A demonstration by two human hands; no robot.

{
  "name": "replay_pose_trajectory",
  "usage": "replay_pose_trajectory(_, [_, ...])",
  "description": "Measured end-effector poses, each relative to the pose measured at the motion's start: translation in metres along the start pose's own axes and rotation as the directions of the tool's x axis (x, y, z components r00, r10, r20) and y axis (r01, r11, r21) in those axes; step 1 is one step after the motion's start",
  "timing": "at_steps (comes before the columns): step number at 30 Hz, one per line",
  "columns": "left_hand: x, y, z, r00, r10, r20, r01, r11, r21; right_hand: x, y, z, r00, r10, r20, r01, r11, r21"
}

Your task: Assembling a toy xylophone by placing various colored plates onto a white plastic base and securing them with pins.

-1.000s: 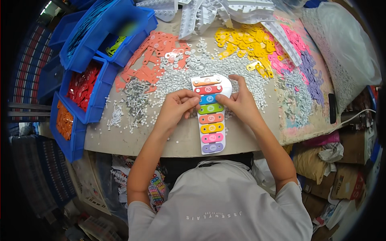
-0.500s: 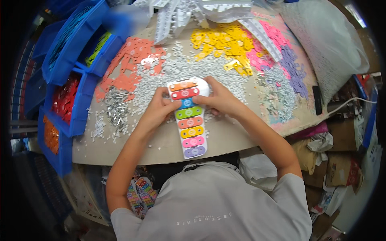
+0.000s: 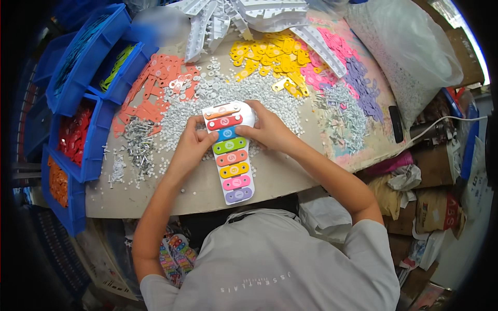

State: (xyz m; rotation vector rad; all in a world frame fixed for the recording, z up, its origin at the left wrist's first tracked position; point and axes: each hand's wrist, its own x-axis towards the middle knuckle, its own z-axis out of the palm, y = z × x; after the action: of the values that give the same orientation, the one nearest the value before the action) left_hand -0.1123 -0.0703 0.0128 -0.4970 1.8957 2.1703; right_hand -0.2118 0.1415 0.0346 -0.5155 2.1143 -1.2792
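Note:
A toy xylophone point(image 3: 233, 157) with a white base and a row of coloured bars lies lengthwise before me, its wide end away from me. My left hand point(image 3: 193, 145) grips its left edge, thumb on the end of the blue bar point(image 3: 226, 133). From the other side my right hand point(image 3: 270, 129) holds it, thumb pressed at that bar's right end; its other fingers are partly hidden beneath. White round caps sit at the ends of the orange bar point(image 3: 223, 110) and the red bar point(image 3: 224, 122). Dark holes show in the bars nearer me.
Small white caps point(image 3: 275, 98) spread behind the xylophone, with metal pins point(image 3: 139, 142) at left and screws point(image 3: 345, 119) at right. Beyond lie coral bars point(image 3: 155, 78), yellow bars point(image 3: 275, 52) and purple bars point(image 3: 363, 85). Blue bins point(image 3: 96, 135) line the left; a plastic sack point(image 3: 410, 57) stands right.
The whole view has shifted slightly, so everything appears a little further left. Both hands keep the same hold on the xylophone, thumbs still at the blue bar.

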Motion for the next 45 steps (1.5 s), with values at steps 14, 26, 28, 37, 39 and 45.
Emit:
replay_pose_trajectory(14, [-0.106,-0.033,-0.051,0.824,0.296,-0.484,-0.212,0.952,0.221,-0.024,0.095,-0.176,0.751,-0.489,-0.445,-0.152,0.527,-0.836])
replay_pose_trajectory(26, [-0.108,-0.017,-0.169,0.457,0.668,-0.587,0.064,0.634,0.771,-0.026,0.095,-0.162,0.665,-0.561,-0.492,-0.179,0.520,-0.835])
replay_pose_trajectory(28, [-0.101,-0.016,-0.175,0.491,0.665,-0.563,0.139,0.578,0.804,-0.029,0.078,-0.146,0.604,-0.603,-0.522,-0.186,0.530,-0.827])
replay_pose_trajectory(37, [-0.077,-0.026,-0.180,0.522,0.779,-0.349,0.186,0.295,0.937,-0.060,0.031,-0.069,0.637,-0.469,-0.612,0.042,0.813,-0.580])
replay_pose_trajectory(39, [-0.082,-0.008,-0.157,0.500,0.702,-0.507,0.213,0.468,0.858,-0.066,0.023,-0.049,0.676,-0.384,-0.629,0.042,0.873,-0.487])
replay_pose_trajectory(45, [-0.089,0.011,-0.052,0.934,0.218,-0.282,-0.214,0.976,0.046,-0.063,0.002,0.016,0.773,-0.434,-0.463,0.363,0.901,-0.238])
